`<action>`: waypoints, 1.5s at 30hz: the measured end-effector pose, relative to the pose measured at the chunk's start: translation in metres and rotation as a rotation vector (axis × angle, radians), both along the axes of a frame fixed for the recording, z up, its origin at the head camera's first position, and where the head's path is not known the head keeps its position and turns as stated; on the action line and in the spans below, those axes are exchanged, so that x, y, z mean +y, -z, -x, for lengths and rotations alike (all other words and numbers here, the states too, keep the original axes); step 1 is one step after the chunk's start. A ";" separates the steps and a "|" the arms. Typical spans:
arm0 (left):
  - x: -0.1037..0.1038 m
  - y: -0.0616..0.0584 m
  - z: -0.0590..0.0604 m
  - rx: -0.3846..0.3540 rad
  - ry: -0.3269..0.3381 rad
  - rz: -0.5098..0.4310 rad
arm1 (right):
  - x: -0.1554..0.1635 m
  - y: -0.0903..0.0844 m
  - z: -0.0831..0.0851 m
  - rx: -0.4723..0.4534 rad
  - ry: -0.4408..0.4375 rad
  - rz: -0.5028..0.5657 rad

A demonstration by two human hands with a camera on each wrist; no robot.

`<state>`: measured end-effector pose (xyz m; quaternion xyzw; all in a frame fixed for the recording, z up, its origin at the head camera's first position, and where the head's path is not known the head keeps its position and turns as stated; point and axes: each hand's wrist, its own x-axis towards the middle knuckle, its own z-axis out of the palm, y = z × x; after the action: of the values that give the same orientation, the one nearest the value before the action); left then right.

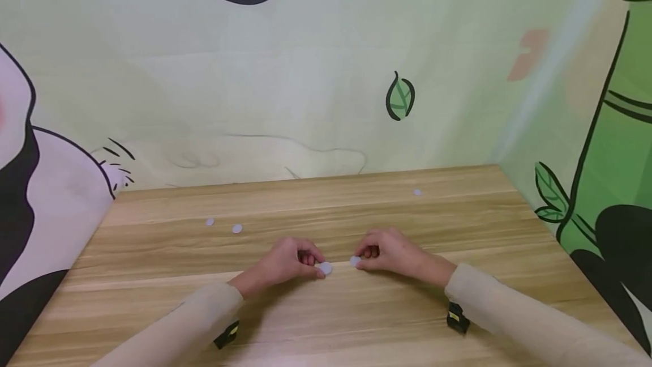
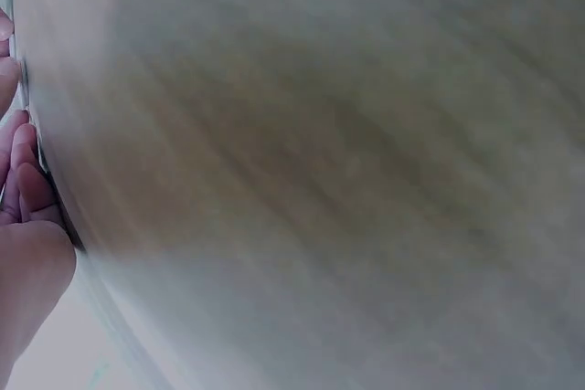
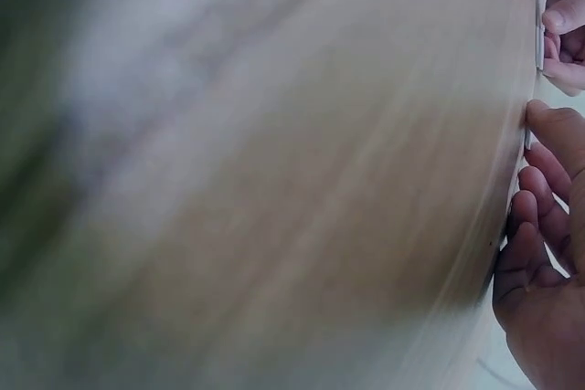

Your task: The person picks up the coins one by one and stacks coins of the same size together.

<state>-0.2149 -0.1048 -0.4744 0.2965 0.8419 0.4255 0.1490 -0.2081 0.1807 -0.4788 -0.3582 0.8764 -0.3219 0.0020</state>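
At lower centre of the head view, 1 pale round disc (image 1: 326, 268) is being pinched by the left hand (image 1: 285, 262), left of and apart from another disc (image 1: 354, 261) being pinched by the right hand (image 1: 394, 252).

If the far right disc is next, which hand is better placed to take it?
Likely the right hand: it lies nearer that disc than the left hand does, though it pinches another disc.

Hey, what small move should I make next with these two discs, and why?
Perhaps slide the right white disc slightly left, toward the left white disc: the right hand and left hand each pinch one, and only a narrow gap separates the two.
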 end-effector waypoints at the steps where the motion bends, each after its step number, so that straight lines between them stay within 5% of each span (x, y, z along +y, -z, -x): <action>1: -0.001 -0.001 0.000 -0.014 -0.002 0.000 | -0.001 0.000 0.001 0.002 -0.002 -0.001; 9: -0.022 -0.007 0.006 -0.069 -0.099 -0.031 | -0.002 -0.001 0.001 -0.022 -0.004 -0.011; 16: -0.066 -0.024 0.011 -0.027 -0.304 -0.072 | -0.001 0.000 -0.001 -0.051 0.009 -0.006; 25: -0.125 -0.029 0.023 0.101 -0.546 0.111 | 0.001 0.001 0.001 -0.100 0.011 0.007; 35: -0.145 -0.014 0.036 0.030 -0.585 0.189 | -0.002 -0.003 0.000 -0.113 0.009 -0.011; 45: -0.148 -0.015 0.041 -0.013 -0.593 0.224 | -0.003 -0.005 0.001 -0.109 0.012 -0.002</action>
<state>-0.2558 -0.2528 -0.4596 0.0171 0.9323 0.3571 0.0554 -0.2094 0.1776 -0.4739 -0.3351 0.8774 -0.3399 0.0481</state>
